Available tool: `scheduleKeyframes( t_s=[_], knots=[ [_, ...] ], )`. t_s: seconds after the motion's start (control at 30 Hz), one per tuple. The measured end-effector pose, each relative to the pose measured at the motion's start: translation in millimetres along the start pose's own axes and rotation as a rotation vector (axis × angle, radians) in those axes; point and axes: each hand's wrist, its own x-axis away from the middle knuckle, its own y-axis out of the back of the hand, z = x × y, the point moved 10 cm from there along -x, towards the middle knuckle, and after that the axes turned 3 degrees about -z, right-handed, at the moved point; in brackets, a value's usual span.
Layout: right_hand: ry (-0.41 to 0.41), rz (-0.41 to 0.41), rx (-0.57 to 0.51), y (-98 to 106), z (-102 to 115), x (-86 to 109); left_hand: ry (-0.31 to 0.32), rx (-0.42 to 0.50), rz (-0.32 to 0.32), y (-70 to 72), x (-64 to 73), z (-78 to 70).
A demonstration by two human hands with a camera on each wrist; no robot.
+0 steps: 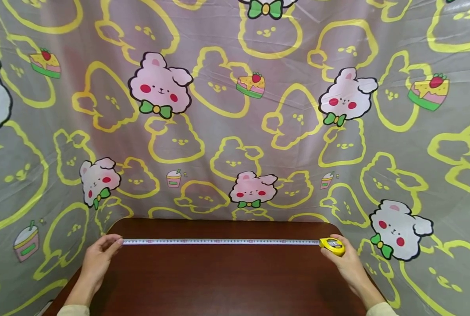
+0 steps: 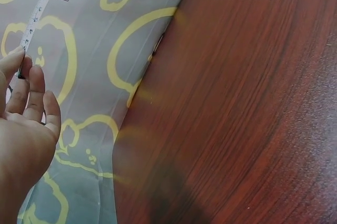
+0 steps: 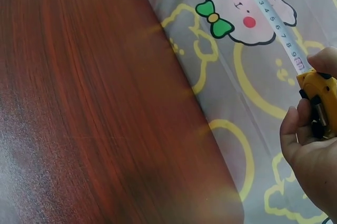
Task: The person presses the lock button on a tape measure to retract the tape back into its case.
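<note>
A yellow tape measure (image 1: 332, 246) is gripped in my right hand (image 1: 347, 263), its case between thumb and fingers. Its white blade (image 1: 219, 241) is drawn out straight and level across to the left. At the other end, my left hand (image 1: 97, 259) pinches the blade's tip between thumb and forefinger. In the left wrist view the blade (image 2: 35, 16) runs up and away from the pinching fingers (image 2: 36, 90). The right wrist view shows the blade (image 3: 276, 27) leaving the mouth of the yellow and black case (image 3: 321, 95), with printed numbers along it.
Below the stretched blade lies a dark brown wood-grain table (image 1: 227, 281) with rounded far corners. A grey curtain (image 1: 219, 131) printed with yellow outlines and white rabbit faces hangs behind the table and along both sides, close to its edges.
</note>
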Motion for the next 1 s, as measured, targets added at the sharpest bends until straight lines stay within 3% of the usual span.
scheduleKeyframes(
  t_s=[0.3,0.6,0.83,1.0],
  knots=[
    [0.007,0.006,-0.001,-3,0,2.7,-0.025,-0.043,-0.003,-7.0,2.8,-3.2],
    [0.017,0.007,-0.040,-9,3,4.6,-0.055,-0.068,0.055,-18.9,3.6,-10.9],
    [0.038,0.021,-0.048,-17,7,3.8,-0.090,-0.072,0.063,-24.1,5.4,-15.2],
    [0.054,0.004,-0.054,-22,7,4.5,-0.081,-0.080,0.071,-26.9,6.0,-14.1]
  ],
)
